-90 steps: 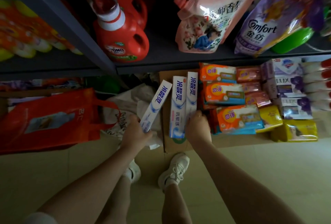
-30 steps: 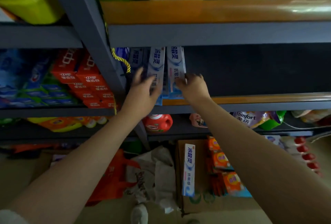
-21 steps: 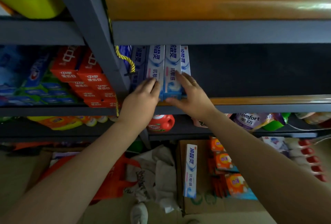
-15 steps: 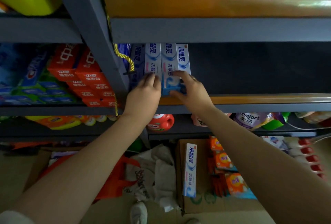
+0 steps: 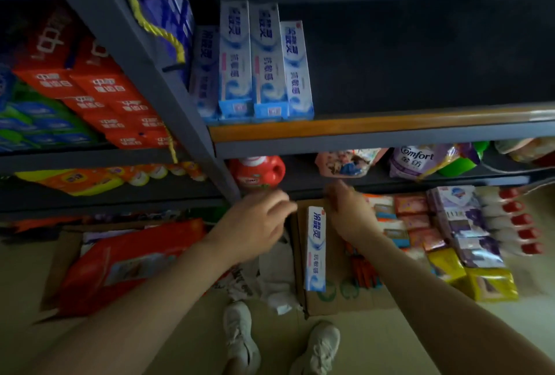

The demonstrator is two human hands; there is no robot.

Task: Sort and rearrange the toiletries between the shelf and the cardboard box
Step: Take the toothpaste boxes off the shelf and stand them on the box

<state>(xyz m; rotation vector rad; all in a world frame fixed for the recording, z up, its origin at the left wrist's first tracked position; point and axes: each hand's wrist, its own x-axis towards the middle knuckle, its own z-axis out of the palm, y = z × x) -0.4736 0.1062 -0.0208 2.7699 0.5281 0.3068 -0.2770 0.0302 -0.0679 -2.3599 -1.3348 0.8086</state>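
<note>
Several white-and-blue toothpaste boxes (image 5: 264, 65) stand in a row at the left end of the wooden-edged shelf (image 5: 375, 125). One more toothpaste box (image 5: 315, 248) leans upright inside the cardboard box (image 5: 339, 299) on the floor. My left hand (image 5: 255, 224) hangs just left of the cardboard box, fingers loosely bent, holding nothing. My right hand (image 5: 348, 215) is over the box's far rim, beside that toothpaste box, also holding nothing; it is motion-blurred.
Soap packs (image 5: 417, 221) and yellow packets (image 5: 489, 281) fill the floor to the right. A red detergent bottle (image 5: 258, 172) and refill pouches (image 5: 420, 161) sit on the lower shelf. A red bag (image 5: 126, 260) lies left. A grey upright post (image 5: 168, 89) runs diagonally.
Both hands have let go of the toothpaste boxes on the shelf and dropped down toward the cardboard box. The camera has tilted downward.
</note>
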